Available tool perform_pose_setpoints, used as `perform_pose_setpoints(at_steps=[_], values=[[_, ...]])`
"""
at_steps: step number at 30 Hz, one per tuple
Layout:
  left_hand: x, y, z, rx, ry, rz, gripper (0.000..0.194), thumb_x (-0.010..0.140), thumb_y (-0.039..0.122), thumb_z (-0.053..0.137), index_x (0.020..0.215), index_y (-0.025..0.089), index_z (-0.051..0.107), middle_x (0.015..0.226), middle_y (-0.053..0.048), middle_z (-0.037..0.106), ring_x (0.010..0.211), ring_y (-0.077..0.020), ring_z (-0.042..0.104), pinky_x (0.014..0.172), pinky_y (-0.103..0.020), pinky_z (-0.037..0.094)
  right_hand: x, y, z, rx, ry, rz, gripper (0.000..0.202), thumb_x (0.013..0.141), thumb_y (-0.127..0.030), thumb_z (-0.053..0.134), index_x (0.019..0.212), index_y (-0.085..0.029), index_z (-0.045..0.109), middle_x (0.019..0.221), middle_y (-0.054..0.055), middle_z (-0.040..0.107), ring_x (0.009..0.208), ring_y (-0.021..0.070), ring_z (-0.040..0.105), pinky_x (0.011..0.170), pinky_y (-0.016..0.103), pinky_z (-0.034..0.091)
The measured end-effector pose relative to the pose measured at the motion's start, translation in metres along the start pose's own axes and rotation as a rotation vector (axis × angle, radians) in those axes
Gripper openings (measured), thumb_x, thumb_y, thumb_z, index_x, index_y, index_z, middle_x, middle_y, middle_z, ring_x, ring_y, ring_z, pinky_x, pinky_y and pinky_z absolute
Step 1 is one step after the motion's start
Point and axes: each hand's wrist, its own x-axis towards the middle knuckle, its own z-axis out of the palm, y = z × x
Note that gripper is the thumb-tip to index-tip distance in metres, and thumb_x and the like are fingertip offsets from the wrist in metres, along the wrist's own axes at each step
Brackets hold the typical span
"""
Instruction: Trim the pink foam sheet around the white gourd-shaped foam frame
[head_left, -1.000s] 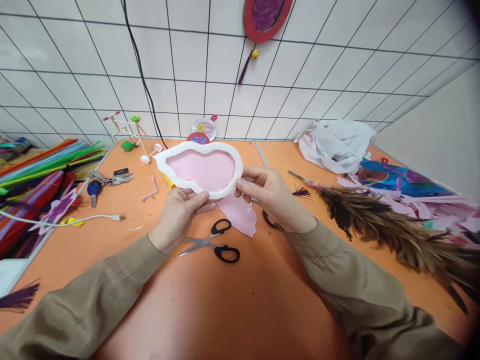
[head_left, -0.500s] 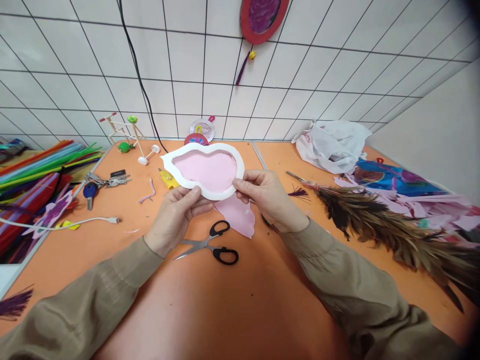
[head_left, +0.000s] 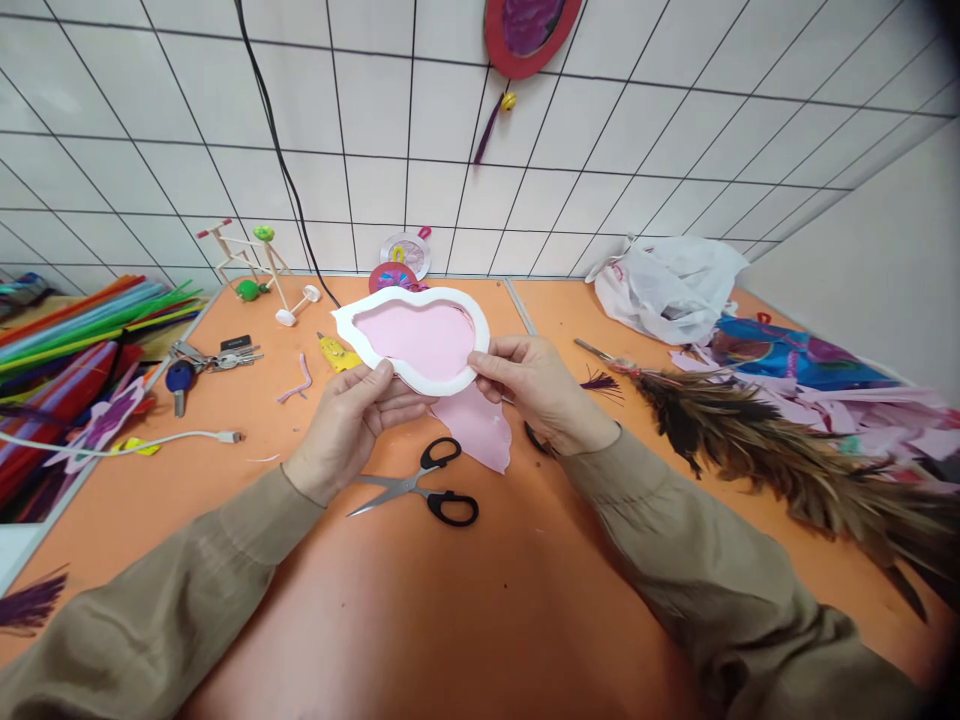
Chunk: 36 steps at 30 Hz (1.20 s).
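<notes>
Above the table I hold up a white gourd-shaped frame (head_left: 481, 330), its inside backed with a pink sheet (head_left: 421, 338). My left hand (head_left: 346, 418) grips its lower edge, thumb on the front and fingers behind. At the lower right end, my right hand (head_left: 541, 388) pinches the rim between thumb and fingers. A pink scrap (head_left: 480, 432) lies on the table under the frame. Closer to me rest open scissors (head_left: 411, 484) with black handles. A yellow tool (head_left: 335, 352), partly hidden, is beyond my left hand.
Keys (head_left: 180, 378), a white cable (head_left: 187, 438) and coloured pipe cleaners (head_left: 90, 320) lie left. A stick model (head_left: 255, 270) stands behind them. At right are a white plastic bag (head_left: 664, 285), a feather duster (head_left: 780, 450) and pink scraps (head_left: 862, 410) on the orange table (head_left: 435, 620).
My left hand has shifted slightly left along the frame's lower edge, its thumb moving up and fingers loosening a little. The frame has tilted slightly; my right hand keeps its pinch.
</notes>
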Motion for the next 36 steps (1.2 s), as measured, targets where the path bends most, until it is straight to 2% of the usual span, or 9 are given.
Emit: perform_pose_setpoints(at_steps=[5, 8, 12, 15, 19, 25, 30, 33, 36], values=[[0.003, -0.005, -0.003, -0.026, -0.037, -0.066, 0.024, 0.073, 0.031, 0.085, 0.088, 0.014, 0.079, 0.095, -0.010, 0.081, 0.095, -0.0241, 0.076, 0.084, -0.029, 0.059, -0.003, -0.004, 0.004, -0.067, 0.048, -0.042, 0.032, 0.072, -0.041, 0.075, 0.057, -0.019, 0.058, 0.051, -0.003, 0.053, 0.049, 0.0090, 0.044, 0.047, 0.025, 0.034], [0.004, -0.010, -0.004, -0.100, 0.002, -0.124, 0.019, 0.069, 0.019, 0.086, 0.085, 0.014, 0.079, 0.089, -0.007, 0.080, 0.086, -0.0191, 0.075, 0.080, -0.025, 0.059, -0.006, -0.007, 0.007, -0.118, 0.062, -0.094, 0.025, 0.071, -0.037, 0.074, 0.060, -0.020, 0.061, 0.053, -0.003, 0.053, 0.050, 0.0100, 0.045, 0.048, 0.026, 0.034], [0.004, -0.013, -0.001, -0.169, 0.009, -0.149, 0.023, 0.066, 0.009, 0.086, 0.087, 0.015, 0.079, 0.084, -0.003, 0.079, 0.072, -0.0128, 0.071, 0.070, -0.021, 0.058, -0.009, -0.010, 0.010, -0.204, 0.030, -0.196, 0.023, 0.075, -0.036, 0.069, 0.061, -0.021, 0.061, 0.054, -0.003, 0.052, 0.051, 0.0109, 0.044, 0.049, 0.027, 0.036], [0.003, -0.014, 0.001, -0.125, -0.015, -0.130, 0.021, 0.066, 0.011, 0.087, 0.085, 0.014, 0.079, 0.079, -0.003, 0.078, 0.069, -0.0127, 0.070, 0.065, -0.021, 0.056, -0.010, -0.010, 0.012, -0.230, 0.025, -0.239, 0.025, 0.077, -0.036, 0.067, 0.059, -0.021, 0.058, 0.055, -0.003, 0.050, 0.052, 0.0110, 0.044, 0.050, 0.027, 0.036], [0.001, -0.014, 0.001, -0.032, -0.019, -0.128, 0.018, 0.070, 0.022, 0.087, 0.083, 0.012, 0.079, 0.081, -0.009, 0.079, 0.075, -0.0179, 0.075, 0.069, -0.023, 0.058, -0.010, -0.008, 0.013, -0.236, 0.044, -0.276, 0.028, 0.077, -0.035, 0.066, 0.056, -0.021, 0.055, 0.054, -0.003, 0.049, 0.052, 0.0109, 0.043, 0.050, 0.027, 0.036], [0.000, -0.018, 0.000, -0.009, -0.026, -0.090, 0.027, 0.067, 0.034, 0.090, 0.076, 0.012, 0.077, 0.073, -0.010, 0.079, 0.072, -0.0208, 0.077, 0.067, -0.024, 0.060, -0.007, -0.003, 0.011, -0.249, 0.036, -0.231, 0.030, 0.079, -0.037, 0.066, 0.057, -0.020, 0.053, 0.053, -0.004, 0.049, 0.050, 0.0098, 0.043, 0.049, 0.026, 0.034], [0.000, -0.022, -0.001, 0.006, 0.001, -0.060, 0.031, 0.066, 0.037, 0.090, 0.078, 0.010, 0.078, 0.073, -0.010, 0.079, 0.073, -0.0210, 0.077, 0.067, -0.022, 0.061, -0.004, 0.003, 0.012, -0.247, 0.030, -0.220, 0.030, 0.078, -0.037, 0.065, 0.057, -0.020, 0.052, 0.052, -0.005, 0.047, 0.049, 0.0087, 0.042, 0.047, 0.025, 0.033], [0.001, -0.023, -0.002, -0.006, 0.005, -0.057, 0.029, 0.065, 0.036, 0.090, 0.074, 0.011, 0.077, 0.073, -0.009, 0.079, 0.075, -0.0210, 0.078, 0.066, -0.021, 0.061, -0.002, 0.005, 0.012, -0.242, 0.020, -0.210, 0.029, 0.078, -0.038, 0.065, 0.059, -0.019, 0.055, 0.054, -0.004, 0.052, 0.049, 0.0093, 0.046, 0.048, 0.025, 0.036], [0.004, -0.021, -0.003, -0.025, 0.040, -0.022, 0.029, 0.064, 0.036, 0.091, 0.074, 0.012, 0.077, 0.075, -0.008, 0.079, 0.075, -0.0205, 0.078, 0.064, -0.019, 0.060, -0.002, 0.001, 0.007, -0.235, 0.009, -0.185, 0.026, 0.079, -0.043, 0.065, 0.071, -0.018, 0.063, 0.063, -0.001, 0.060, 0.054, 0.0114, 0.053, 0.050, 0.026, 0.041]])
